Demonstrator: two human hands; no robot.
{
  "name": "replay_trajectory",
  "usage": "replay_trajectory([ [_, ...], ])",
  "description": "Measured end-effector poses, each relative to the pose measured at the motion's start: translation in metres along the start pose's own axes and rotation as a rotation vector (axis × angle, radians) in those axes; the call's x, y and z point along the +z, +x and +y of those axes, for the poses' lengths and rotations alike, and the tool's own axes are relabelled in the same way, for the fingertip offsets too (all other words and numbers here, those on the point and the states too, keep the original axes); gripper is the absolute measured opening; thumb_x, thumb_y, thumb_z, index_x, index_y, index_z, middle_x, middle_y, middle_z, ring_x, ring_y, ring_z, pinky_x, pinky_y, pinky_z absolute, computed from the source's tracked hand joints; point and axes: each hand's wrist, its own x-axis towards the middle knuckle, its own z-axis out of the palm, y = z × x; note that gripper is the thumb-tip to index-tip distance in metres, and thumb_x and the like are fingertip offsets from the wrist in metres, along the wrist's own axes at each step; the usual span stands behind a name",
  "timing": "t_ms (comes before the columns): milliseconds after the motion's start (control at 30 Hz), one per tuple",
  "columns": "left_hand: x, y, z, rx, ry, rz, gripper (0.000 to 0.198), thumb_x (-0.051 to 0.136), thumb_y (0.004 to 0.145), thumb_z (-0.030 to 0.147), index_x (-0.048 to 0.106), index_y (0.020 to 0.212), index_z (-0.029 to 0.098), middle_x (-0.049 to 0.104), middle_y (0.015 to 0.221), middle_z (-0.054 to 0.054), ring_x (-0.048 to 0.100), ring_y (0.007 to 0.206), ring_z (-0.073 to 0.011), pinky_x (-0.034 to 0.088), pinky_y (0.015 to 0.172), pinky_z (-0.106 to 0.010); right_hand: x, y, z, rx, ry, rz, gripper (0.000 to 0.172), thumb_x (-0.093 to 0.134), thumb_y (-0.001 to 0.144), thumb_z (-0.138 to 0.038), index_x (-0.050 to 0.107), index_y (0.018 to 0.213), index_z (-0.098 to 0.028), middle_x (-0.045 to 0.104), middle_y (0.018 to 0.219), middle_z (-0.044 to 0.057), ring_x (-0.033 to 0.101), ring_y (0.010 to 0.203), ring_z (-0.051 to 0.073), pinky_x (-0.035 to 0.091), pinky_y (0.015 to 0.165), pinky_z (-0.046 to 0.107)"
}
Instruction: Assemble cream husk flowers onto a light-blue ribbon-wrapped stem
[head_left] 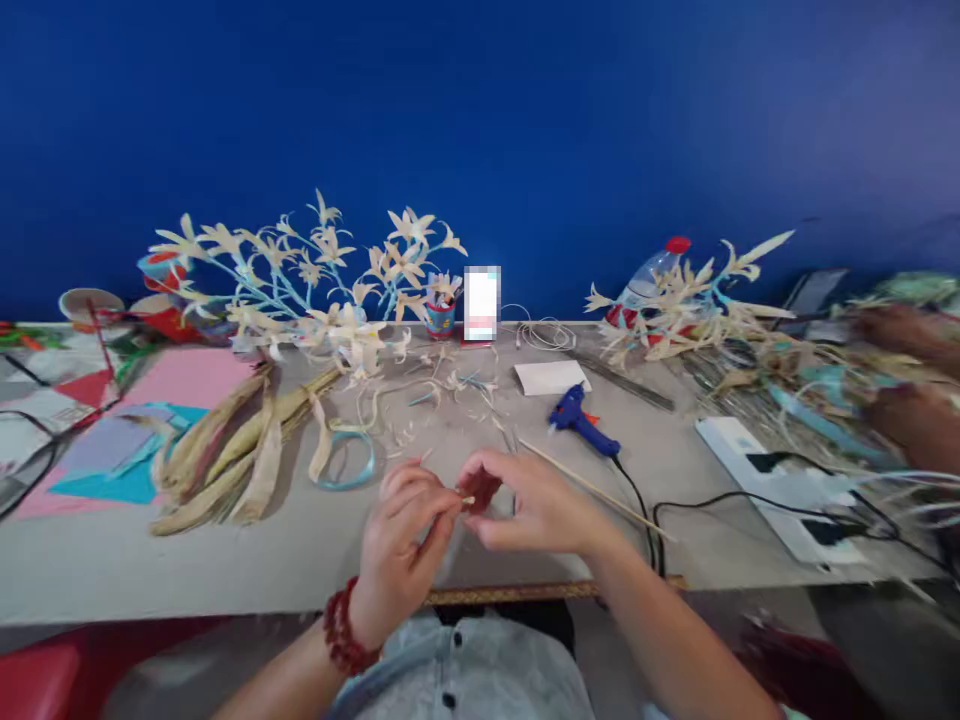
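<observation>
My left hand (pixel 409 525), with a dark red bead bracelet (pixel 343 628) at the wrist, pinches a small pale piece (pixel 469 500) between thumb and fingertips. Facing it, my right hand (pixel 525 505) is curved, thumb and fingers apart around that piece; nothing shows in its grip. Whether its hidden fingertips touch the piece I cannot tell. Left of the hands lie a light blue strip loop (pixel 349 460) and a bundle of dried husks (pixel 225 460). To the right rest a blue glue gun (pixel 581 420) and a thin stick (pixel 592 482).
Husk flowers on blue stems (pixel 300 270) stand at the back left, more flowers (pixel 697 300) at the right. A white power strip (pixel 772 490) with black cables lies right. Another person's hands (pixel 911 420) work at the far right. Coloured paper (pixel 187 385) lies left.
</observation>
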Motion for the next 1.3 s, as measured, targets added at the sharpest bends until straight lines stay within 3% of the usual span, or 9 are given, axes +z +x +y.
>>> replay_trajectory([
  [267,0.013,0.001,-0.005,-0.783,-0.984,0.025,0.006,0.066,0.080,0.019,0.069,0.075,0.017,0.058,0.062,0.001,0.050,0.062,-0.0103,0.040,0.066,-0.022,0.022,-0.002,0.011,0.043,0.329,0.208,0.016,0.065,0.079,-0.026,0.060,0.093,-0.019,0.063,0.076,-0.001,0.059,0.066,0.011,0.048,0.062,0.022],
  [500,0.015,0.002,-0.008,-0.895,-1.309,-0.021,0.010,0.064,0.079,0.013,0.068,0.070,0.012,0.059,0.055,-0.001,0.057,0.068,-0.0135,0.042,0.080,-0.028,0.033,0.004,0.018,0.163,0.763,0.115,0.019,0.068,0.079,-0.031,0.059,0.087,-0.016,0.066,0.066,0.000,0.059,0.057,0.010,0.047,0.056,0.021],
  [633,0.016,0.004,-0.009,-0.879,-1.295,-0.043,0.012,0.062,0.081,0.014,0.067,0.071,0.012,0.060,0.059,-0.002,0.057,0.070,-0.0145,0.043,0.078,-0.028,0.041,0.007,0.020,0.203,0.841,0.201,0.021,0.072,0.074,-0.031,0.059,0.080,-0.016,0.062,0.060,-0.003,0.054,0.050,0.008,0.044,0.051,0.019],
  [733,0.015,0.005,-0.011,-0.845,-1.217,-0.043,0.013,0.061,0.083,0.016,0.066,0.070,0.014,0.059,0.062,-0.002,0.057,0.073,-0.0161,0.043,0.077,-0.029,0.038,0.003,0.022,0.171,0.667,0.235,0.021,0.066,0.079,-0.035,0.062,0.090,-0.018,0.063,0.065,-0.002,0.055,0.053,0.010,0.046,0.052,0.021],
  [867,0.011,0.008,-0.020,-0.834,-1.150,-0.024,0.012,0.061,0.083,0.016,0.065,0.072,0.015,0.054,0.065,-0.001,0.052,0.075,-0.0147,0.042,0.075,-0.027,0.001,-0.020,0.046,0.129,-0.112,0.434,0.035,0.060,0.084,-0.034,0.057,0.117,-0.022,0.066,0.099,0.007,0.062,0.085,0.019,0.049,0.078,0.033],
  [933,0.008,0.010,-0.025,-0.859,-1.144,-0.028,0.011,0.063,0.082,0.018,0.064,0.072,0.016,0.052,0.064,0.000,0.050,0.072,-0.0136,0.042,0.072,-0.027,-0.027,-0.036,0.069,0.231,-0.501,0.642,0.033,0.055,0.086,-0.034,0.058,0.116,-0.021,0.061,0.114,0.011,0.055,0.106,0.027,0.043,0.093,0.042],
  [1000,0.005,0.014,-0.030,-0.896,-1.099,-0.048,0.010,0.064,0.082,0.019,0.064,0.072,0.016,0.053,0.066,0.000,0.049,0.069,-0.0122,0.042,0.069,-0.025,-0.053,-0.050,0.094,0.413,-0.728,0.687,0.036,0.053,0.086,-0.033,0.056,0.117,-0.017,0.056,0.122,0.015,0.051,0.112,0.031,0.041,0.095,0.045],
  [1133,0.003,0.024,-0.037,-0.927,-0.982,-0.100,0.008,0.067,0.081,0.023,0.065,0.077,0.016,0.054,0.069,0.001,0.046,0.061,-0.0081,0.039,0.059,-0.021,-0.082,-0.063,0.129,0.546,-0.853,0.565,0.042,0.059,0.080,-0.033,0.058,0.116,-0.011,0.055,0.122,0.020,0.054,0.108,0.033,0.043,0.091,0.044],
  [1300,0.010,0.040,-0.053,-0.923,-0.907,-0.120,0.016,0.073,0.074,0.029,0.065,0.079,0.016,0.055,0.066,0.003,0.040,0.050,-0.0038,0.030,0.047,-0.016,-0.080,-0.064,0.137,0.473,-0.809,0.539,0.031,0.058,0.079,-0.022,0.062,0.109,-0.015,0.062,0.110,0.014,0.057,0.097,0.028,0.044,0.090,0.041],
])
